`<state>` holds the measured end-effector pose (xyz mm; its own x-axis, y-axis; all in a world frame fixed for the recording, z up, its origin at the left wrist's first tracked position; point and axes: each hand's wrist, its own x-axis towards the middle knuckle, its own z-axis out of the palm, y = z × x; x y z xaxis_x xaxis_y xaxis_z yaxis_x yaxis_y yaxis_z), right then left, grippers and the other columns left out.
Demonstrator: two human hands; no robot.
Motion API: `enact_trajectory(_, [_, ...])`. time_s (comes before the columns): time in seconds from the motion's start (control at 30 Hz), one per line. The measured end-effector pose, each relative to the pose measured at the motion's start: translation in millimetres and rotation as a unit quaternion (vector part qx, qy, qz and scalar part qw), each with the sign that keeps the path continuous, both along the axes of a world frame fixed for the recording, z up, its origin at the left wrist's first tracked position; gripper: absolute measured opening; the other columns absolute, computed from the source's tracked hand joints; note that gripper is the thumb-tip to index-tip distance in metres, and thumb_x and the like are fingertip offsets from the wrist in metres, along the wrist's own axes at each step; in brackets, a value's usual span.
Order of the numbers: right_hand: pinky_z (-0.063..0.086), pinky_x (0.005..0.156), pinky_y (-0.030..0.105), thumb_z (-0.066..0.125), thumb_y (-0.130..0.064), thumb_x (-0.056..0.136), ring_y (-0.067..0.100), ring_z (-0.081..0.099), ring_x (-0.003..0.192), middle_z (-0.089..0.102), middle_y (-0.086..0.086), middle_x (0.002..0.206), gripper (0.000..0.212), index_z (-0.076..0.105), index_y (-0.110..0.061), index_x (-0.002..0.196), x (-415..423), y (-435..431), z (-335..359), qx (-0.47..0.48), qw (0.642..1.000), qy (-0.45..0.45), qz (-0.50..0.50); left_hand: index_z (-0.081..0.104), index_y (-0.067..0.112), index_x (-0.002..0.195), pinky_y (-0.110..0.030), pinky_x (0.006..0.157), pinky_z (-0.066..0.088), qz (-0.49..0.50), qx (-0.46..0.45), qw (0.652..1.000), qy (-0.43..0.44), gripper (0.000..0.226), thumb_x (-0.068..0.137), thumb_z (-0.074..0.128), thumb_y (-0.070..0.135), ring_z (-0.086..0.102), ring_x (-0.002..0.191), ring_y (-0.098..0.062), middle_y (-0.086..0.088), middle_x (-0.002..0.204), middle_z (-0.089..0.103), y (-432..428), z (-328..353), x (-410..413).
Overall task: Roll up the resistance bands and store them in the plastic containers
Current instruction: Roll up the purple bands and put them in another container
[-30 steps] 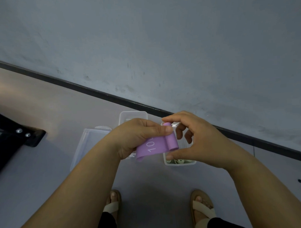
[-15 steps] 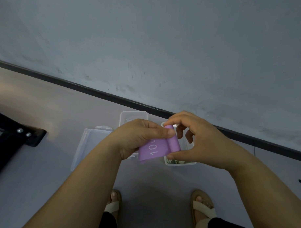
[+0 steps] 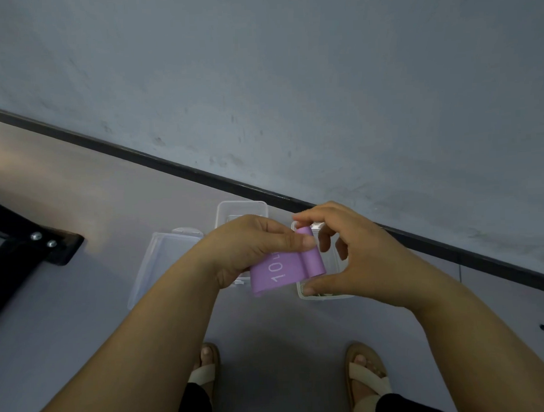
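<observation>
**Partly rolled band held above an open container**

Presently a flat lilac rubber resistance band (image 3: pixel 282 271), printed with a white "10", is held in the air between both hands, above the grey floor (image 3: pixel 83 305); its right end is wound into a tight roll (image 3: pixel 312 256), while the unrolled tail runs leftward. The left hand (image 3: pixel 250 249) is closed on that tail, with the thumb pressed on top just beside the roll and the fingers curled beneath. The right hand (image 3: pixel 362 258) is curled round the roll, forefinger at the far end and thumb at the near end, so that the roll is pinched lengthwise.

The roll's long axis runs away from the person, leaning a little leftward at its far end, and crosses the tail squarely; the roll is thus nearer the right hand, and any further winding is judged to travel leftward, toward the left thumb.

Directly below the right hand a clear rectangular plastic container (image 3: pixel 317 296) stands open on the floor; something pale lies in it, too hidden to be named. A second clear plastic container (image 3: pixel 243 208) is seen partly behind the left hand; a clear flat lid (image 3: pixel 161 265) lies just to its left. Rolling is judged unfinished; this band has not yet been stored.
</observation>
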<state>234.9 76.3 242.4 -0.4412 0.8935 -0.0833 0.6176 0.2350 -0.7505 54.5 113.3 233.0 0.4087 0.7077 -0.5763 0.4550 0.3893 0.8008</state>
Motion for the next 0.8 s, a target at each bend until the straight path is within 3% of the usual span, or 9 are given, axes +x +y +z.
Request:
enact_trajectory(0.2, [0.041,0.068,0.004,0.083,-0.035,0.063,-0.001,0.047,0.091,0.046,-0.029,0.097,0.048,0.047,-0.047,0.093,2.7,1.5,-0.5,0.005,1.000,-0.004,-0.012,0.070,0.021,0.082,-0.037,0.083,0.053,-0.014,0.003,1.000,0.007,0.057,0.038,0.067,0.056,0.063,0.086,-0.026,-0.006,0.085,0.068,-3.0,3.0,0.9])
enact_trajectory(0.43, [0.043,0.067,0.007,0.080,-0.039,0.066,-0.004,0.045,0.094,0.041,-0.032,0.104,0.058,0.037,-0.053,0.101,2.4,1.1,-0.7,-0.007,1.000,-0.025,-0.006,0.072,0.019,0.085,-0.040,0.085,0.053,0.006,0.006,1.000,0.006,0.064,0.035,0.069,0.060,0.064,0.087,-0.028,-0.007,0.087,0.070,-0.8,-0.2,-1.1])
enact_trajectory(0.63, [0.042,0.069,0.005,0.081,-0.038,0.066,-0.001,0.047,0.092,0.046,-0.030,0.100,0.047,0.046,-0.048,0.095,4.7,2.3,-3.9,0.009,1.000,-0.019,-0.013,0.071,0.019,0.081,-0.033,0.077,0.052,-0.006,-0.003,1.000,0.000,0.056,0.038,0.068,0.056,0.063,0.079,-0.021,-0.004,0.079,0.068,-2.0,2.9,0.9])
enact_trajectory(0.8, [0.045,0.070,0.008,0.078,-0.044,0.063,-0.006,0.049,0.095,0.043,-0.034,0.110,0.064,0.037,-0.053,0.111,0.7,3.6,-1.2,-0.022,0.998,0.001,-0.057,0.073,0.017,0.086,-0.032,0.072,0.051,0.048,0.002,0.998,-0.036,0.058,0.041,0.072,0.054,0.062,0.078,-0.022,-0.006,0.081,0.068,-0.7,0.4,-2.9])
